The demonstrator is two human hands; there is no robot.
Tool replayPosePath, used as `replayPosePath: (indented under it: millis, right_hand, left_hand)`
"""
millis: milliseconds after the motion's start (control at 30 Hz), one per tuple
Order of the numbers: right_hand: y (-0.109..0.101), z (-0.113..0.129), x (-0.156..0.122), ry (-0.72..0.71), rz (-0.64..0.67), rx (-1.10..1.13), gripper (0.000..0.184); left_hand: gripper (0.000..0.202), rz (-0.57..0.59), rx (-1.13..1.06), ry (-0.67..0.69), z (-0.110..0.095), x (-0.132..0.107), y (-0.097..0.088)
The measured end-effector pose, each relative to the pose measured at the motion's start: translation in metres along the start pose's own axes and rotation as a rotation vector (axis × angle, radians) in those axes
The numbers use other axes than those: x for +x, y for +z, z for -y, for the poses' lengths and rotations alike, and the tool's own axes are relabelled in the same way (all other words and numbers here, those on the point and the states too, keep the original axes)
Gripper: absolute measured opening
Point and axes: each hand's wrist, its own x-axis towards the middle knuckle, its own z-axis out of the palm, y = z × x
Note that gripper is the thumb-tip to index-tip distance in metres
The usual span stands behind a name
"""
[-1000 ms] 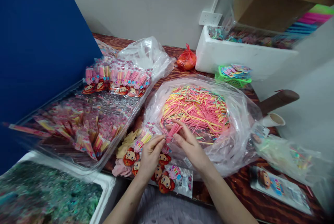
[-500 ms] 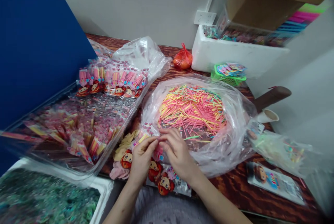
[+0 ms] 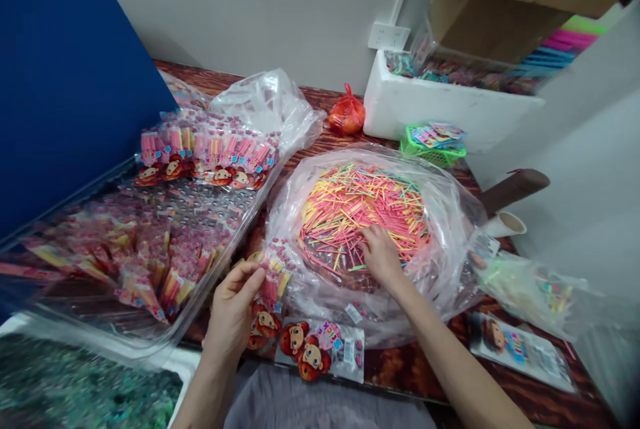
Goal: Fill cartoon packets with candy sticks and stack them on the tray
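A small clear packet of pink and yellow sticks, printed with a red-haired cartoon face, is pinched between the thumb and fingers of my left hand. My right hand reaches over the near side of a heap of thin coloured sticks, its bent fingers apart and their tips at the sticks. The heap lies in a wide, open clear plastic bag. Flat printed packets with cartoon faces lie at the table's front edge between my forearms.
To the left, a clear tray holds many filled packets. Behind stand a red bag, a green basket and a white foam box. A paper cup and a silver pouch lie at right.
My right hand has left the packet and moved up and right to the heap of sticks. My left hand has shifted left and slightly down, still pinching the packet.
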Motion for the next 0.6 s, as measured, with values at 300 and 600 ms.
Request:
replayPosePath:
  millis: [300,600]
  right_hand:
    - [0.011,0.007,0.012,-0.173,0.174,-0.224,0.053]
    - [0.008,0.006,0.031,-0.234,0.21,-0.378,0.06]
  left_hand:
    - [0.023,-0.088,0.283,0.18,-0.001,0.001,-0.006]
    - [0.029,-0.164,0.38,0.156,0.016,0.009,-0.012]
